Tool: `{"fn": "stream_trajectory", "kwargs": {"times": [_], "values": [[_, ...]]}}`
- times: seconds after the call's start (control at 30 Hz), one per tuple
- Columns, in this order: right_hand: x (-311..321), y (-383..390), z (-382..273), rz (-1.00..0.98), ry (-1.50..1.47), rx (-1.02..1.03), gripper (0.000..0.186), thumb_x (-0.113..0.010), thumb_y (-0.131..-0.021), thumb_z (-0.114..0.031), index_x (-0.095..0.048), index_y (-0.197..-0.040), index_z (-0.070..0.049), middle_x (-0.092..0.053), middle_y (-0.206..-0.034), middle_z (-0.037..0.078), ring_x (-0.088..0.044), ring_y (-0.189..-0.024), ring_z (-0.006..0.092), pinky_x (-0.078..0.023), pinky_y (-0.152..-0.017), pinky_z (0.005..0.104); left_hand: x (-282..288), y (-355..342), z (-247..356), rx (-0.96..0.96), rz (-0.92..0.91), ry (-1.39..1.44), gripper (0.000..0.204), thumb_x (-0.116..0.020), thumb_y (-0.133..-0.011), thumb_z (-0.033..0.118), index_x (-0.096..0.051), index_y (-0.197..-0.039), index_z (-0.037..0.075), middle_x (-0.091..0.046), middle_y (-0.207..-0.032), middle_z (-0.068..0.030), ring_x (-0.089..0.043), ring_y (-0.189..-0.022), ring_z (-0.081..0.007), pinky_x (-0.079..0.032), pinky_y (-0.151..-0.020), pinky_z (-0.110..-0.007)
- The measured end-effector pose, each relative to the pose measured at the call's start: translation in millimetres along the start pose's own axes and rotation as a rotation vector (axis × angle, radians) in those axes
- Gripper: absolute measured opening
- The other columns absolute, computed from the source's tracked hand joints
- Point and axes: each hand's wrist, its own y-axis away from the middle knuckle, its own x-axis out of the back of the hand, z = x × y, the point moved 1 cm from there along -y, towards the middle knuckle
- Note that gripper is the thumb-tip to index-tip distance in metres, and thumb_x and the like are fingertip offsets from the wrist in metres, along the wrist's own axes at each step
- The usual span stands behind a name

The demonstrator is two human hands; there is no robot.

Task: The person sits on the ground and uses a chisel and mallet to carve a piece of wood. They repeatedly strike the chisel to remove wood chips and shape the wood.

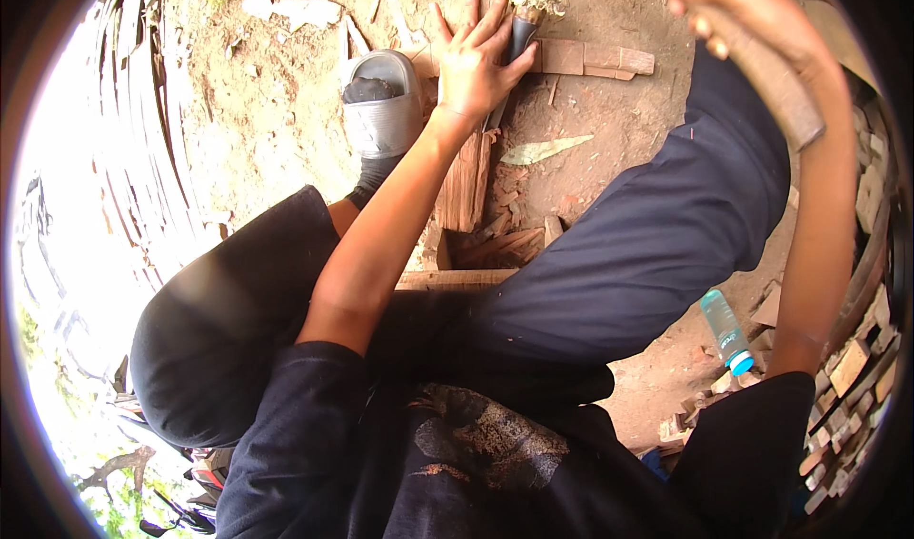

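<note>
My left hand (473,68) is stretched forward at the top middle, its fingers spread apart. Its thumb lies across a dark metal tool (523,36) that looks like a chisel, with a frayed, pale top end. Part of the tool is hidden under the hand. A reddish-brown timber (466,187) runs below this hand, and a shorter wooden piece (590,59) lies crosswise to its right. Raised at the upper right, my right hand (738,10) is closed round a thick wooden handle (771,87). The far end of that handle is cut off by the picture's edge.
A grey slide sandal (383,106) on my foot stands left of the timber. Between my legs is a wooden frame (457,279) with wood scraps. A teal bottle (725,332) lies at the right, near stacked wood pieces (847,368). A green leaf (547,149) rests on the dirt.
</note>
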Motion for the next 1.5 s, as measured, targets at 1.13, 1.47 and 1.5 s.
{"fn": "stream_trajectory", "kwargs": {"times": [1.13,1.47,1.5], "values": [[-16.3,-8.1,15.5,-0.011,-0.175,0.020,0.065,-0.050,-0.093,-0.003,-0.018,-0.149,-0.002,-0.054,-0.077,0.004,-0.053,-0.059,0.0107,-0.049,-0.049,0.0237,2.5,3.1,-4.4,-0.035,0.038,-0.011,0.039,-0.074,-0.072,0.035,-0.071,-0.097,0.004,-0.060,-0.124,-0.0094,-0.047,-0.127,-0.0341,-0.014,-0.110,-0.064],[-49.9,-18.8,4.6,-0.118,0.036,0.187,0.064,-0.049,-0.093,-0.008,-0.018,-0.149,-0.003,-0.058,-0.089,0.009,-0.054,-0.064,0.0142,-0.049,-0.053,0.0282,20.7,8.2,-3.6,-0.031,0.084,-0.075,0.031,-0.078,-0.067,0.036,-0.070,-0.083,0.010,-0.052,-0.118,-0.0085,-0.043,-0.122,-0.0298,-0.025,-0.104,-0.053],[-45.8,-31.4,12.8,-0.168,0.003,0.097,0.067,-0.050,-0.092,-0.007,-0.017,-0.150,-0.003,-0.059,-0.086,0.009,-0.054,-0.063,0.0147,-0.049,-0.053,0.0289,19.3,4.9,-0.2,-0.047,0.114,-0.062,0.031,-0.079,-0.066,0.036,-0.070,-0.081,0.011,-0.051,-0.116,-0.0079,-0.043,-0.119,-0.0293,-0.026,-0.102,-0.052]]}}
